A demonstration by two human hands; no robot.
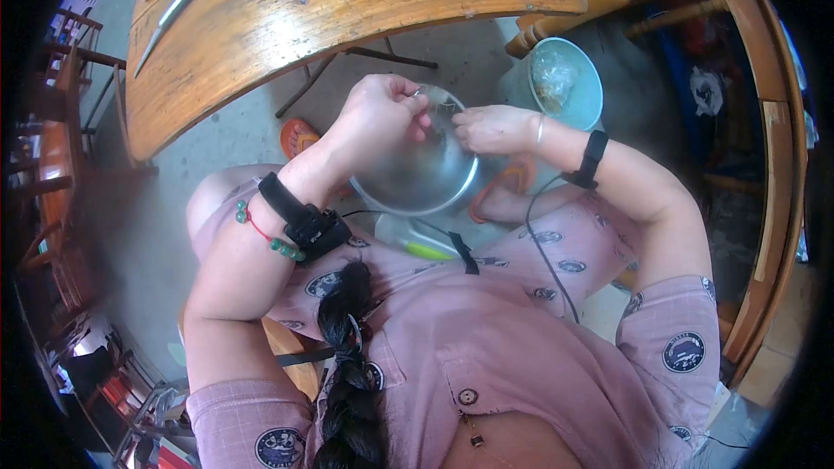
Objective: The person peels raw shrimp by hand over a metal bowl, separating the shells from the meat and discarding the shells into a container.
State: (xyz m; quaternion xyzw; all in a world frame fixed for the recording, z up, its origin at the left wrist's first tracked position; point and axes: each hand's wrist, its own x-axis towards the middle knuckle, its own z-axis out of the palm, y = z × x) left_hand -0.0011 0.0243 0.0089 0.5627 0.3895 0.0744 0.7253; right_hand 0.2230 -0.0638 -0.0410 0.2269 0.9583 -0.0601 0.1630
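I see a round, silvery metal bowl (426,178) sitting open side up between the person's legs (556,247), its smooth wall catching a soft grey shine and its near rim showing as a bright curve. The interior looks hazy to me, with a dim patch toward the far side that I can't identify. Up by the far rim, I make out fine pale strands (446,106) in the gap between the left hand (387,113) and the right hand (495,128); they're too small for me to tell what they are.
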